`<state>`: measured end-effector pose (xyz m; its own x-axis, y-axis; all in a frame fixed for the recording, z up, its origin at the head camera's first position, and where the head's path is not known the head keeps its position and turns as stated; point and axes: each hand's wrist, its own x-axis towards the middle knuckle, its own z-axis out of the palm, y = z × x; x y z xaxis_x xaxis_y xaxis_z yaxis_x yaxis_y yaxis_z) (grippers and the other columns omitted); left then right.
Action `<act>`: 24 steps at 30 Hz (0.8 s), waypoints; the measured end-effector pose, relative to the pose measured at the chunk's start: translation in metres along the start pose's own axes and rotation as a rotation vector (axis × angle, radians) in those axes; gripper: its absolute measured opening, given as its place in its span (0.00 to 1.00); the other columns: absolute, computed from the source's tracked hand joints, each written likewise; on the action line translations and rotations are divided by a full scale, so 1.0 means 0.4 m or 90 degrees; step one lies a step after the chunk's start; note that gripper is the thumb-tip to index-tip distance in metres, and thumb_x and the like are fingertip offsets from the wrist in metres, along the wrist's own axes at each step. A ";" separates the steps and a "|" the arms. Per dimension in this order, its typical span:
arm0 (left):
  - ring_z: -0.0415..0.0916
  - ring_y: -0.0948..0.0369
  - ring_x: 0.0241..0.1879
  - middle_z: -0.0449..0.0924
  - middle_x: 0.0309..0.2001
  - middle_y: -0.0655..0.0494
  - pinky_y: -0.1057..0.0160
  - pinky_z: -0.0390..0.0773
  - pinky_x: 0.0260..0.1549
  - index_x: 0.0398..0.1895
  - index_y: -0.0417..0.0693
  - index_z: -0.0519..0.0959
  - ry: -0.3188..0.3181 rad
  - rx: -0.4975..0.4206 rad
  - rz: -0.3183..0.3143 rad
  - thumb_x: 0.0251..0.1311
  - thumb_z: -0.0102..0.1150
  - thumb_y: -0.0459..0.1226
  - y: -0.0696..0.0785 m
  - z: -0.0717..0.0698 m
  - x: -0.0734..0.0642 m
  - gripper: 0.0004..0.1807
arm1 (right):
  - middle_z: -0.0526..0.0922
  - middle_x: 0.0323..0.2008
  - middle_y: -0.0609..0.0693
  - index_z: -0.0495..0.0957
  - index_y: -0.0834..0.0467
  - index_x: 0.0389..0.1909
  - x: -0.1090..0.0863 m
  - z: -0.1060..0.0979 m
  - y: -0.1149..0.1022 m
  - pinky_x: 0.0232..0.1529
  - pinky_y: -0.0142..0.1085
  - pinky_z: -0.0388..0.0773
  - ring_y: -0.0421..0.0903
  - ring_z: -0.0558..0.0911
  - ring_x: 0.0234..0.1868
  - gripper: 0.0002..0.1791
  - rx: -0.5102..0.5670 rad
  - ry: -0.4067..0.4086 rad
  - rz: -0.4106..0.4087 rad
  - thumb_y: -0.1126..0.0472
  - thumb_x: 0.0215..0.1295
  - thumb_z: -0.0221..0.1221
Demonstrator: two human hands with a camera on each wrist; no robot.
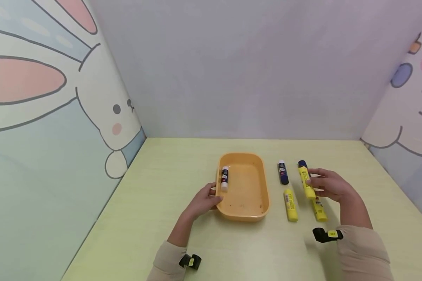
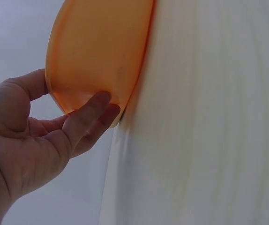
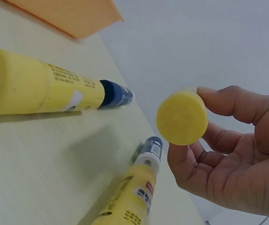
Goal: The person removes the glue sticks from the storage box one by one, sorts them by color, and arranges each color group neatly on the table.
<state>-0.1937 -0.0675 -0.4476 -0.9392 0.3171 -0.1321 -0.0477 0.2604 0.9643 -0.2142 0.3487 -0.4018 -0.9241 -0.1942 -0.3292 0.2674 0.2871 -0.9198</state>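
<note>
My left hand (image 1: 204, 201) grips the left rim of an orange tray (image 1: 246, 214); in the left wrist view its fingers lie against the tray's outer wall (image 2: 97, 51). Inside the tray, along its left side, lies a white-and-dark glue stick (image 1: 224, 178). My right hand (image 1: 332, 185) pinches a yellow glue stick (image 1: 306, 182) with a dark blue cap, raised over the table. Its round yellow base (image 3: 182, 118) faces the right wrist camera. Partly hidden below it, another yellow glue stick (image 1: 319, 209) lies on the table.
Right of the tray lie a dark blue glue stick (image 1: 283, 172) and a yellow glue stick (image 1: 290, 205). In the right wrist view, a blue-and-white stick (image 3: 152, 150) lies past the lower yellow one. The pale table (image 1: 253, 253) meets a plain wall (image 1: 246, 78) behind.
</note>
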 end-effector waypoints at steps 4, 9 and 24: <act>0.77 0.51 0.40 0.72 0.44 0.44 0.57 0.81 0.34 0.66 0.40 0.61 0.001 -0.012 0.006 0.61 0.58 0.35 -0.002 0.002 0.000 0.30 | 0.53 0.62 0.64 0.42 0.67 0.70 -0.015 -0.026 0.018 0.47 0.43 0.74 0.42 0.72 0.44 0.43 0.003 0.015 0.003 0.57 0.66 0.56; 0.77 0.53 0.39 0.72 0.43 0.45 0.57 0.81 0.34 0.66 0.42 0.61 0.006 -0.013 0.008 0.61 0.58 0.35 -0.003 0.004 0.000 0.30 | 0.52 0.63 0.66 0.41 0.67 0.70 -0.029 -0.060 0.040 0.48 0.44 0.74 0.43 0.72 0.45 0.43 -0.002 0.029 0.016 0.56 0.65 0.57; 0.78 0.54 0.38 0.73 0.43 0.45 0.57 0.81 0.34 0.66 0.44 0.61 0.023 -0.019 -0.001 0.60 0.59 0.35 -0.003 0.012 0.011 0.31 | 0.50 0.61 0.70 0.45 0.68 0.69 -0.063 -0.137 0.116 0.42 0.40 0.76 0.44 0.73 0.41 0.44 -0.019 0.064 0.085 0.55 0.62 0.60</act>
<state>-0.1963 -0.0620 -0.4504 -0.9507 0.2833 -0.1264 -0.0595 0.2335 0.9705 -0.1933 0.4181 -0.4244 -0.9039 -0.0577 -0.4238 0.3830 0.3317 -0.8621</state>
